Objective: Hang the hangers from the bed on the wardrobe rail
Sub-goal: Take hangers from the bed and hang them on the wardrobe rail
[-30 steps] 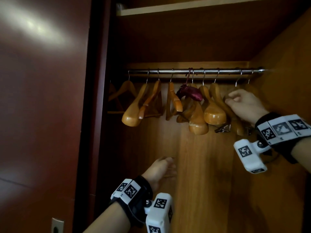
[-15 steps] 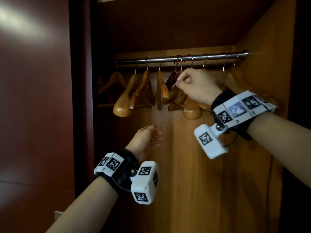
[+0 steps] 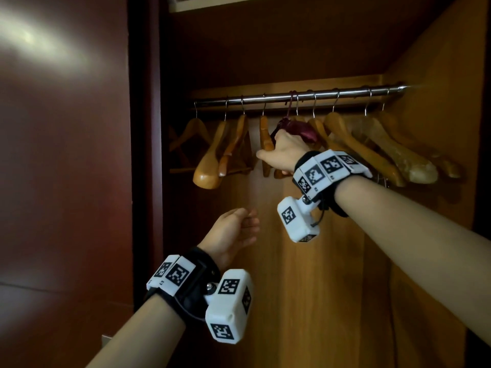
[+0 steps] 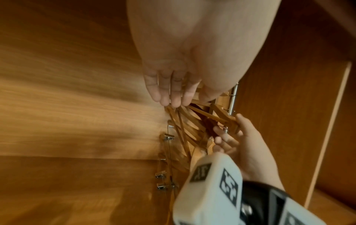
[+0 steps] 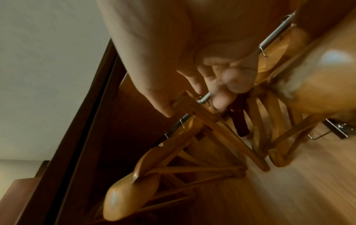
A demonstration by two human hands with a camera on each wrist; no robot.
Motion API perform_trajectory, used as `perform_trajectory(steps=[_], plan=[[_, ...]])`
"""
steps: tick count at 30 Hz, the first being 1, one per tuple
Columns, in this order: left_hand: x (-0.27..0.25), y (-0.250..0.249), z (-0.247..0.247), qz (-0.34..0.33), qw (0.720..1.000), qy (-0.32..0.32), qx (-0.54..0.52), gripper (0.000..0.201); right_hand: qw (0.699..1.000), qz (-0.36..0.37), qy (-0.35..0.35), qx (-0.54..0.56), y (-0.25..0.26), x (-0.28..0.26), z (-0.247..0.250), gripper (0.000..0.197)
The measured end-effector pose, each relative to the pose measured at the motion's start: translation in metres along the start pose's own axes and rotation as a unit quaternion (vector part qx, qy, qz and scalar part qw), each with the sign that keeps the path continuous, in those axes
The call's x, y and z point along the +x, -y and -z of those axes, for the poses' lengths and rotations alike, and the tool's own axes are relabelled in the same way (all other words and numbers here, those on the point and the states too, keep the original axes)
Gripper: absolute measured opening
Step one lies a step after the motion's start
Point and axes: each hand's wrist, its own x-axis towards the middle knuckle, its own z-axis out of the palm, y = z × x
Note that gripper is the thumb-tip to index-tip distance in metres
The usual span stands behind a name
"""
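Observation:
A metal rail (image 3: 305,95) spans the wardrobe with several wooden hangers on it. My right hand (image 3: 273,147) is at the middle of the row and grips a wooden hanger (image 3: 264,128) that hangs edge-on from the rail. In the right wrist view the thumb and fingers of the right hand (image 5: 192,105) close round the top of that hanger (image 5: 212,121). A dark red padded hanger (image 3: 303,127) hangs just right of that hand. My left hand (image 3: 239,227) floats lower down in front of the back panel, fingers relaxed, holding nothing.
A dark reddish wardrobe door (image 3: 66,155) stands close on the left. The wooden side wall (image 3: 438,75) closes the right, with wide-shouldered hangers (image 3: 414,166) beside it. Metal clips (image 4: 165,137) dangle from some hangers. A shelf edge (image 3: 239,4) runs above.
My right hand has moved left along the rail, from the hangers at the right end to the middle one, and now holds it. The left hand has risen a little.

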Motion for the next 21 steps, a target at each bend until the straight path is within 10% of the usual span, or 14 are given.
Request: perform_trajectory(steps=[3,21], plan=[[0.0,0.0,0.005,0.0,1.0,0.0,0.0,0.022,1.0,-0.022,-0.003,-0.012,0.002,0.009,-0.005,0.016],[-0.01,0.001,0.019,0.009,1.0,-0.004,0.014,0.022,0.988,-0.075,-0.056,-0.121,0.014,0.045,0.005,0.018]])
